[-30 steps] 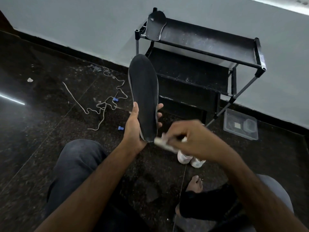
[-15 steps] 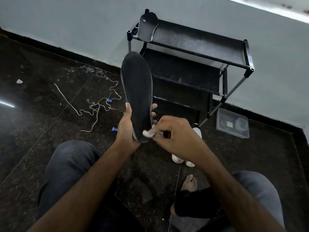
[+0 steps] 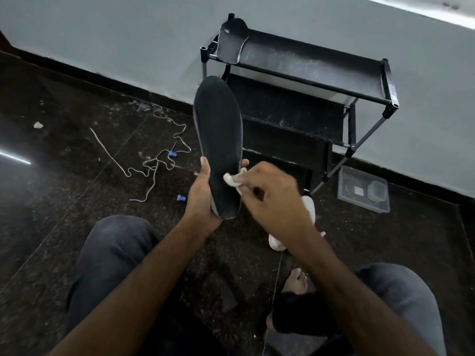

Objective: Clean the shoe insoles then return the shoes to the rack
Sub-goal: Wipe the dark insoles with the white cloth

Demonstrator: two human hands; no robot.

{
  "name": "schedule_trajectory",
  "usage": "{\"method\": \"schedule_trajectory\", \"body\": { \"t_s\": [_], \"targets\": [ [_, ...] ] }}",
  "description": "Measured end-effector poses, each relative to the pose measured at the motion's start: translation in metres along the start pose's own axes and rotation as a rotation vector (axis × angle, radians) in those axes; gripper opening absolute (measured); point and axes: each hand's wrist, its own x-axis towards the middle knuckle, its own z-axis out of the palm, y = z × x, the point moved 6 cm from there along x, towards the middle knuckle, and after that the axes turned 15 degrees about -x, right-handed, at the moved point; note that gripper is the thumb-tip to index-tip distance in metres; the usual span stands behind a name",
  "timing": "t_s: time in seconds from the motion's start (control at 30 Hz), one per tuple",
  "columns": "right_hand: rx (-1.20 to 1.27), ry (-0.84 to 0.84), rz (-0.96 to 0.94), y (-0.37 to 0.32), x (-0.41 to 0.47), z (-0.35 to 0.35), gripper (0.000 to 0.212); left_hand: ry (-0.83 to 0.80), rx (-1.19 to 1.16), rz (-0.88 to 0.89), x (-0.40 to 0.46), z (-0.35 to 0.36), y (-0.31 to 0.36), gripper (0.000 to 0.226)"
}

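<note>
the person sits on the dark floor (image 3: 64, 227) facing a black shoe rack (image 3: 308, 70) that stands against the grey wall (image 3: 128, 34). in front of the rack the left hand (image 3: 203, 196) holds a black insole (image 3: 218, 140) upright by its heel end, the thumb lying along the insole's left edge and the fingers curled round the back, with one fingertip showing past the right edge. the toe end of the insole points up toward the rack's left post.

the right hand (image 3: 272, 201) is just to the right of the insole's lower part, its fingers curled and pinching a small white cloth (image 3: 232, 179). the cloth is pressed against the face of the insole, a little above the heel. the hand is slightly blurred.

a second insole (image 3: 231, 44) lies on the top shelf of the rack at its left end, with its lower end hanging over the front bar. below the rack, behind the right hand, a white shoe (image 3: 307, 209) rests on the floor, mostly hidden by the wrist. to the right of the rack's foot a clear plastic box (image 3: 362, 192) sits on the floor near the wall.

to the left of the rack a white lace (image 3: 151, 165) lies tangled on the floor, with two small blue pieces (image 3: 181, 198) beside it. farther left of the rack a small white scrap (image 3: 38, 125) lies alone. the person's knees in dark trousers and a bare foot (image 3: 295, 281) show at the bottom of the view.
</note>
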Motion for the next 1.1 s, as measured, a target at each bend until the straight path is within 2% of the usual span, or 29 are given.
{"method": "schedule_trajectory", "body": {
  "t_s": [0.03,0.13,0.2,0.23,0.27,0.37,0.4,0.43,0.47,0.57,0.6,0.63,0.67,0.77,0.8,0.83,0.87,0.97,1.03,1.1],
  "targets": [
    [-0.04,-0.084,-0.042,-0.006,-0.004,0.013,0.022,-0.002,0.005,0.015,0.0,-0.001,0.002,0.083],
    [-0.107,-0.486,-0.233,-0.021,-0.03,0.041,0.019,0.01,-0.004,0.09,-0.002,-0.003,0.011,0.076],
    [-0.048,-0.633,-0.269,-0.018,-0.036,0.035,0.02,0.005,-0.003,0.127,-0.001,-0.002,0.013,0.075],
    [0.015,-0.592,-0.228,-0.015,-0.032,0.026,0.02,0.007,0.022,0.127,0.0,-0.001,0.013,0.077],
    [0.069,-0.481,-0.159,-0.009,-0.023,0.013,0.019,0.014,0.042,0.106,0.001,-0.001,0.009,0.08],
    [0.084,-0.027,0.015,0.007,-0.002,-0.01,0.018,0.025,0.018,0.027,0.003,-0.002,0.001,0.083],
    [0.065,0.053,0.029,0.005,0.0,-0.007,0.019,0.027,0.009,0.028,0.003,-0.002,0.0,0.081],
    [0.041,0.062,0.005,0.001,-0.003,0.003,0.019,0.026,0.015,0.039,0.002,-0.003,0.001,0.08],
    [0.025,-0.015,-0.043,-0.006,-0.008,0.017,0.018,0.017,0.027,0.055,0.001,-0.003,0.003,0.08],
    [0.072,-0.394,-0.188,-0.019,-0.036,0.04,0.017,0.005,0.003,0.111,-0.001,-0.004,0.011,0.076],
    [0.115,-0.489,-0.214,-0.02,-0.039,0.036,0.018,-0.003,-0.013,0.131,-0.001,-0.004,0.013,0.074],
    [0.157,-0.515,-0.197,-0.019,-0.038,0.028,0.019,-0.012,-0.016,0.142,0.0,-0.002,0.015,0.074],
    [0.181,-0.453,-0.138,-0.014,-0.033,0.016,0.019,-0.007,-0.002,0.14,0.002,-0.002,0.014,0.076],
    [0.097,-0.038,0.026,0.003,-0.009,-0.014,0.021,-0.008,0.016,0.037,0.003,0.0,0.001,0.084],
    [0.049,0.035,0.047,0.002,-0.003,-0.015,0.021,-0.006,0.034,0.029,0.002,-0.001,0.0,0.082],
    [-0.011,0.031,0.043,-0.002,-0.001,-0.008,0.022,-0.006,0.064,0.033,0.0,-0.002,-0.001,0.08],
    [-0.077,-0.053,0.033,-0.005,0.0,0.003,0.024,-0.009,0.088,0.041,-0.001,-0.003,0.0,0.08],
    [-0.215,-0.441,0.045,-0.008,-0.022,0.04,0.019,-0.01,0.074,0.103,-0.001,-0.005,0.01,0.076],
    [-0.1,-0.675,0.012,-0.013,-0.04,0.048,0.017,-0.033,0.034,0.171,-0.001,-0.003,0.019,0.071],
    [-0.026,-0.732,0.033,-0.011,-0.044,0.038,0.016,-0.048,0.068,0.2,-0.001,0.0,0.021,0.069]
  ]
}}
